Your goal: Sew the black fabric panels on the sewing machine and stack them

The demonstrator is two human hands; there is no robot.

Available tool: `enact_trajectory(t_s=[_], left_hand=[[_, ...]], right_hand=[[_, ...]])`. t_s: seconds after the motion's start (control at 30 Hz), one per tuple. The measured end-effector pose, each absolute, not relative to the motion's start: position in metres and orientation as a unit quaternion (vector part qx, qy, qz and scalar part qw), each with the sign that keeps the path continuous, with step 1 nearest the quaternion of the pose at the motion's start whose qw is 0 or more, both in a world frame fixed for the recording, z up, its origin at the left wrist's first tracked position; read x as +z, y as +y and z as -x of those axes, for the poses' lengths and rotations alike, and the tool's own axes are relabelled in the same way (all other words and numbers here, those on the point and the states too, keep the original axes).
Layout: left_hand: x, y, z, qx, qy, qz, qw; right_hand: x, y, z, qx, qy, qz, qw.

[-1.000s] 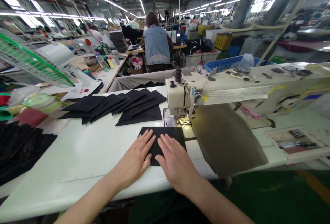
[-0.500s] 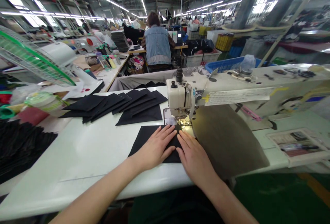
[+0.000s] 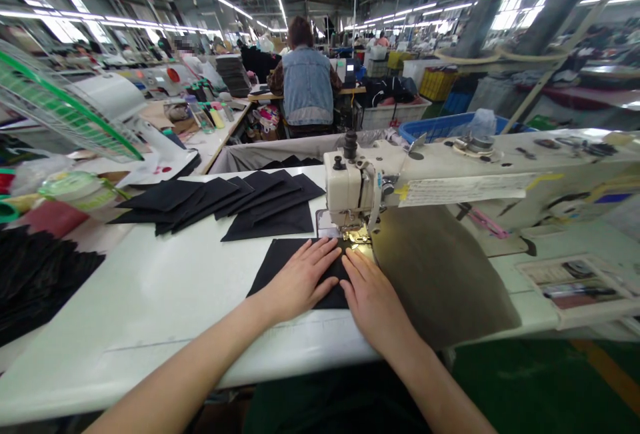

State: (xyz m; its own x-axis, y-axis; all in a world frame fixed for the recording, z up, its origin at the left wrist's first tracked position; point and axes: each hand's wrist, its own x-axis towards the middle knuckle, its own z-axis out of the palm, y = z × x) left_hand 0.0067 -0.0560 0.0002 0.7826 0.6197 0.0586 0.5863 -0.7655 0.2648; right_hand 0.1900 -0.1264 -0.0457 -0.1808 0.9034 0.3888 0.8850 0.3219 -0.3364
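A black fabric piece [image 3: 273, 271] lies flat on the pale table, its far right edge at the lit needle area of the sewing machine [image 3: 350, 184]. My left hand [image 3: 303, 277] rests flat on the fabric, fingers stretched toward the needle. Beside it my right hand [image 3: 373, 291] lies on the fabric's right side, fingers extended, its thumb near my left thumb. Neither hand grips anything. Several black pieces [image 3: 260, 197] are fanned out in overlapping layers left of the machine head.
At the left stand a white and green fan [image 3: 107, 97] and a heap of black fabric [image 3: 40, 281]. A brown board [image 3: 440, 274] lies right of the needle. Beyond the machine are a blue basket [image 3: 435, 126] and a seated person [image 3: 307, 84].
The fabric under my hands has moved slightly away from me, toward the machine, with both hands still flat on it. The view has shifted a little.
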Motion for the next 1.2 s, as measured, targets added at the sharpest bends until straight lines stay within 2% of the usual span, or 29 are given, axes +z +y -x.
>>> enact_trajectory(t_s=[0.33, 0.5, 0.6, 0.67, 0.8, 0.87, 1.2], left_hand=[[0.001, -0.048, -0.004, 0.067, 0.317, -0.940, 0.110], [0.008, -0.080, -0.005, 0.050, 0.221, -0.966, 0.128], [0.010, -0.101, -0.006, 0.068, 0.199, -0.968, 0.134], [0.009, -0.106, -0.006, 0.083, 0.206, -0.966, 0.131], [0.006, -0.102, -0.004, 0.085, 0.204, -0.967, 0.130], [0.005, -0.095, -0.003, 0.082, 0.208, -0.967, 0.125], [0.007, -0.054, -0.004, 0.083, 0.222, -0.966, 0.100]], right_hand=[[-0.042, -0.128, -0.190, -0.009, -0.777, 0.582, 0.240], [-0.032, -0.173, -0.207, -0.033, -0.777, 0.547, 0.311], [-0.026, -0.206, -0.238, -0.092, -0.752, 0.545, 0.359], [-0.025, -0.222, -0.263, -0.120, -0.749, 0.553, 0.344], [-0.028, -0.234, -0.305, -0.137, -0.805, 0.522, 0.247], [-0.029, -0.233, -0.316, -0.138, -0.825, 0.500, 0.224], [-0.008, -0.228, -0.331, -0.084, -0.855, 0.446, 0.251]])
